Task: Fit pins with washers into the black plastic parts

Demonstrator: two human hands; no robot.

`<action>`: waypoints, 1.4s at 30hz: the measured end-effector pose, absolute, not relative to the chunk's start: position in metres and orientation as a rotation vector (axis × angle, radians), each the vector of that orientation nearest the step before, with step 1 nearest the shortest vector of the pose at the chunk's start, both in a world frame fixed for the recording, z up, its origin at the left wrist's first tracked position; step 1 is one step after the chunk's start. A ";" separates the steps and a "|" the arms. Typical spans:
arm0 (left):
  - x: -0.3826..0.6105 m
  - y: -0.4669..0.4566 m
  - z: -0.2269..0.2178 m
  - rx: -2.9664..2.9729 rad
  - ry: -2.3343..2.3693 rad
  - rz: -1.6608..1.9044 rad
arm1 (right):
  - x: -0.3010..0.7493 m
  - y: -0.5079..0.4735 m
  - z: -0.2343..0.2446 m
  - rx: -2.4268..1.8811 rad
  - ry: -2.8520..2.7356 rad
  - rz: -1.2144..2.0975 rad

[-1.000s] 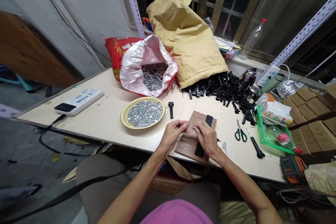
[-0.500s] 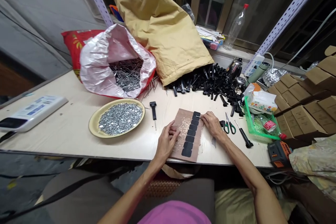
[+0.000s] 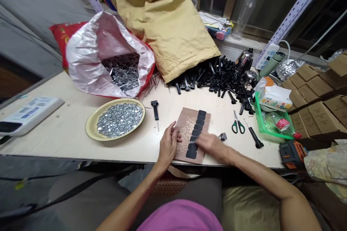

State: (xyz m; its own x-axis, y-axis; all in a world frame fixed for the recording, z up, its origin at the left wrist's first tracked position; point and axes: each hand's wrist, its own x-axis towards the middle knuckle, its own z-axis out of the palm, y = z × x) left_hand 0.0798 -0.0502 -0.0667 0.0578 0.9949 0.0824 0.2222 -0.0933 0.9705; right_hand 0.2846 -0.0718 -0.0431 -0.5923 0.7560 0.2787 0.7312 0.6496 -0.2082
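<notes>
A brown board (image 3: 183,156) lies near the table's front edge, scattered with small beige bits (image 3: 189,125). Down its right half runs a row of black rounded plates (image 3: 198,127). My left hand (image 3: 168,143) rests at the board's left edge, its fingers loosely bent and partly apart. Above the lower plates, my right hand (image 3: 214,147) is closed and blurred by motion. It grips a tool whose dark end (image 3: 222,136) sticks out to the right; a thin pale tip points left over the plates. Similar black-handled tools (image 3: 154,109) lie on both sides.
To the left are a yellow basin (image 3: 89,130) of small silvery pieces and an open sack (image 3: 81,61) of metal pins. Black parts (image 3: 217,79) heap behind, below a paper sack (image 3: 173,25). Scissors (image 3: 238,126), a green basket (image 3: 260,126) and a battery (image 3: 292,155) stand right.
My right hand has moved from the board's upper end down toward me, over the lower plates. My left hand stays at the left edge. The view has shifted slightly.
</notes>
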 end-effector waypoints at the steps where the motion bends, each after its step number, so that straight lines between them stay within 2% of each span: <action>1: 0.080 -0.050 -0.067 1.459 1.293 1.122 | 0.280 -0.082 -0.045 -1.079 -2.597 0.125; 11: 0.079 -0.049 -0.065 1.412 1.266 1.113 | 0.293 -0.060 -0.043 -1.344 -2.336 0.042; 14: 0.081 -0.048 -0.066 1.385 1.252 1.138 | 0.277 -0.086 -0.037 -1.201 -2.531 0.093; 19: 0.083 -0.045 -0.066 1.315 1.202 1.170 | 0.237 -0.159 -0.024 -0.939 -2.630 0.364; 23: 0.078 -0.049 -0.061 1.206 1.174 1.218 | 0.222 -0.187 -0.037 -1.072 -2.685 0.120; 27: 0.060 -0.059 -0.047 1.097 1.225 1.318 | 0.216 -0.178 -0.071 -1.066 -2.735 -0.161; 32: 0.022 -0.051 -0.029 1.206 1.427 1.568 | 0.197 -0.168 -0.100 -1.069 -2.696 -0.238; 35: -0.005 -0.031 -0.030 1.456 1.648 1.580 | 0.176 -0.168 -0.084 -0.926 -2.623 -0.178; 38: -0.028 -0.009 -0.040 1.721 1.801 1.426 | 0.162 -0.145 -0.053 -0.734 -2.580 -0.117; 42: -0.044 0.015 -0.057 1.758 1.860 1.275 | 0.160 -0.062 -0.023 -0.837 -2.590 -0.287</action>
State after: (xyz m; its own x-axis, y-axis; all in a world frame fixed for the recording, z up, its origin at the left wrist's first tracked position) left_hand -0.0442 0.0149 -0.0568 -0.2194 0.9082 0.3565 0.6597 -0.1310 0.7400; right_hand 0.1600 -0.0621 -0.0230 -0.7397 0.5141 0.4341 0.5967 0.7994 0.0702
